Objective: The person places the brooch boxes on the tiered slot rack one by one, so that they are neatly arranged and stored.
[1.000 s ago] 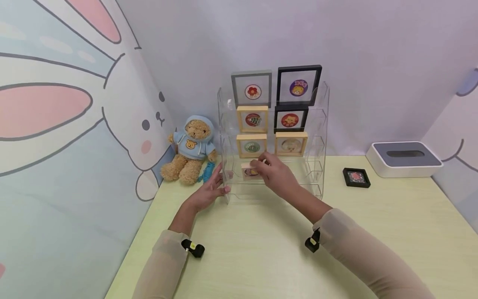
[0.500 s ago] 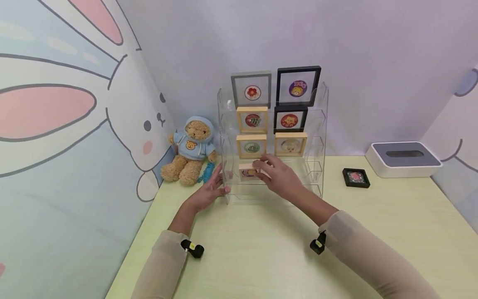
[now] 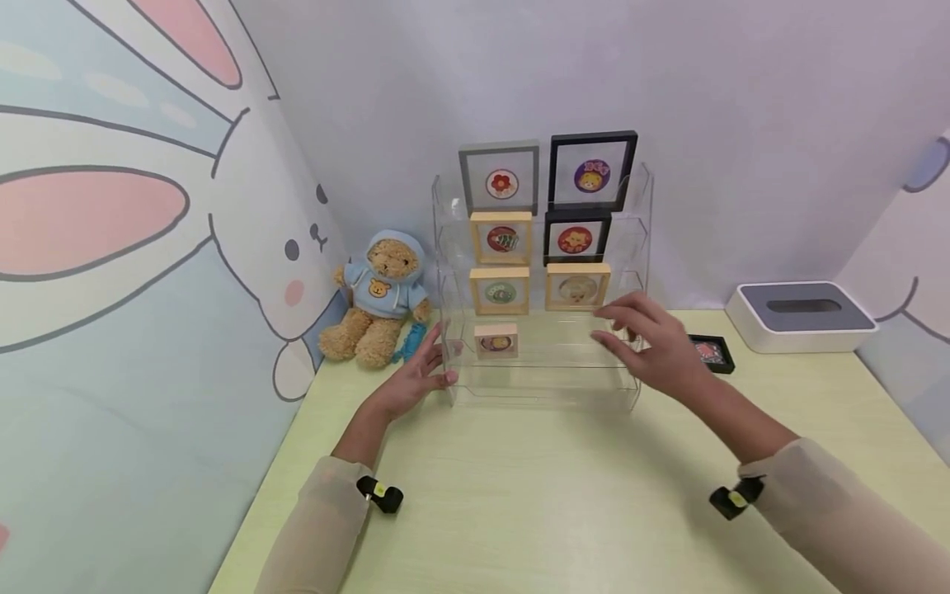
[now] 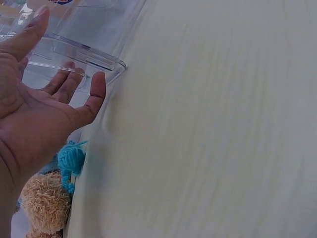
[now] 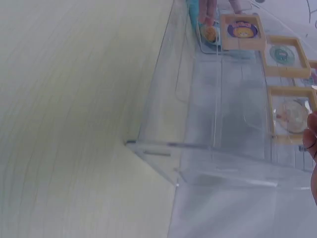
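Note:
A clear acrylic tiered rack (image 3: 549,379) stands on the table, with several small picture frames on its steps. My left hand (image 3: 408,386) rests at the rack's left side panel, its fingers loosely spread, as the left wrist view also shows. My right hand (image 3: 656,346) is in the air by the rack's right side, thumb and fingers apart and holding nothing. On the lowest occupied step, at the left, stands a small light-wood frame (image 3: 496,351) with a round purple sticker. A black frame (image 3: 714,353) lies flat on the table, partly hidden behind my right hand.
A teddy bear (image 3: 382,289) in a blue hoodie sits left of the rack, a blue yarn thing (image 3: 411,341) beside it. A white tissue box (image 3: 801,318) with a grey top stands at the back right. Walls border the table at the left and back.
My right hand has let go of the small light-wood frame and moved right, past the rack's right side. The small frame stays on its step. The left hand keeps its place.

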`<action>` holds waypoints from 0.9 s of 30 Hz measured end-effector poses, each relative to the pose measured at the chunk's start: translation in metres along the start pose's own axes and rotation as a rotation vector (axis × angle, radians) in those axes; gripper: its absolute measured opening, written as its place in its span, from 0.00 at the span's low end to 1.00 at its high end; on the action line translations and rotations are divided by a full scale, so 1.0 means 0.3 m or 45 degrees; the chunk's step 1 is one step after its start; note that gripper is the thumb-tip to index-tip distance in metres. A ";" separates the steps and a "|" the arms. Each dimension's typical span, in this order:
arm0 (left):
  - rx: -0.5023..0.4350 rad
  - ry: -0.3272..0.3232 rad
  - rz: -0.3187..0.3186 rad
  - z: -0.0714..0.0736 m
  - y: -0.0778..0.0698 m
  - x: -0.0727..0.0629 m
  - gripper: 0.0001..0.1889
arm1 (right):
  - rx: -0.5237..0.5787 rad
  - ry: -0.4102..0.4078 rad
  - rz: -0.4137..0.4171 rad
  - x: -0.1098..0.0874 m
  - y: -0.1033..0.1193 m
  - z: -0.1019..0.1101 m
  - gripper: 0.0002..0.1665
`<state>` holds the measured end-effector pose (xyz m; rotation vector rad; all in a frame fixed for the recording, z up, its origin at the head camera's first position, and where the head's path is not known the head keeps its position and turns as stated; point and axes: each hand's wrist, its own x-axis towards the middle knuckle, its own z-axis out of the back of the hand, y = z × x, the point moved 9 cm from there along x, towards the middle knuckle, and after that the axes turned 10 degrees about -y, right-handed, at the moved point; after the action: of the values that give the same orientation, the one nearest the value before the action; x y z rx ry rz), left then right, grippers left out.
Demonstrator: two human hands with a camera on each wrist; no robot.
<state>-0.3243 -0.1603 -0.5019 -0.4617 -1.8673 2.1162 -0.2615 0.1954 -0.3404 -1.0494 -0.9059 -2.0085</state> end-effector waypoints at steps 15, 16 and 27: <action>-0.035 -0.036 0.066 0.022 0.009 -0.006 0.62 | -0.277 0.120 -0.848 -0.253 -0.488 0.337 0.24; -0.041 -0.039 0.070 0.022 0.007 -0.005 0.63 | -0.308 0.169 -0.884 -0.275 -0.514 0.342 0.26; -0.021 -0.017 0.046 0.014 -0.015 0.009 0.63 | -0.454 0.459 -0.966 -0.464 -0.696 0.308 0.32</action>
<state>-0.3284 -0.1626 -0.4971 -0.4903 -1.8990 2.1336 -0.3345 0.4144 -0.4755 -0.4954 -0.8334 -2.9540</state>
